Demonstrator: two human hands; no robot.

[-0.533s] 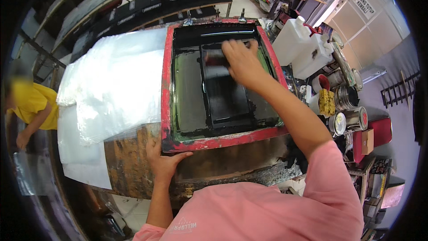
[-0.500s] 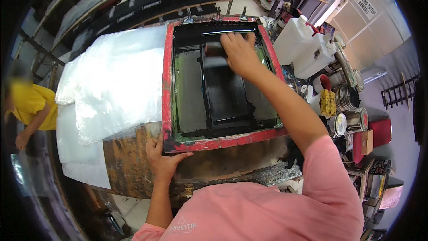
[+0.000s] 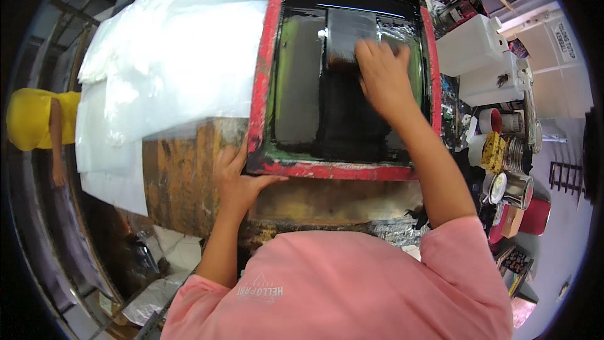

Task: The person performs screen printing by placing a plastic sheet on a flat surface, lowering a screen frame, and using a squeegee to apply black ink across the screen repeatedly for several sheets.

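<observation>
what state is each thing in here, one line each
right hand, closed on the squeegee, motion-blurred
squeegee, gripped, blurred, over the screen
left hand, spread at the frame's near left corner
red frame, paint chipped, ink-stained
screen, smeared with black ink
clear plastic sheets, stacked loosely
yellow sponge, stained dark

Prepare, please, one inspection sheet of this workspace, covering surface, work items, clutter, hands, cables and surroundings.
Surface: stained wooden table, partly covered by shiny translucent sheets left of the frame.
Work items: red frame around a black-smeared screen.
Clutter: white jugs, cans and a yellow block at right.
Hands: left hand touches the frame's near left corner; right hand, blurred, holds a brownish tool at the screen.
Cables: nothing seen.
Surroundings: another person in yellow at far left; pale wall at right.
</observation>
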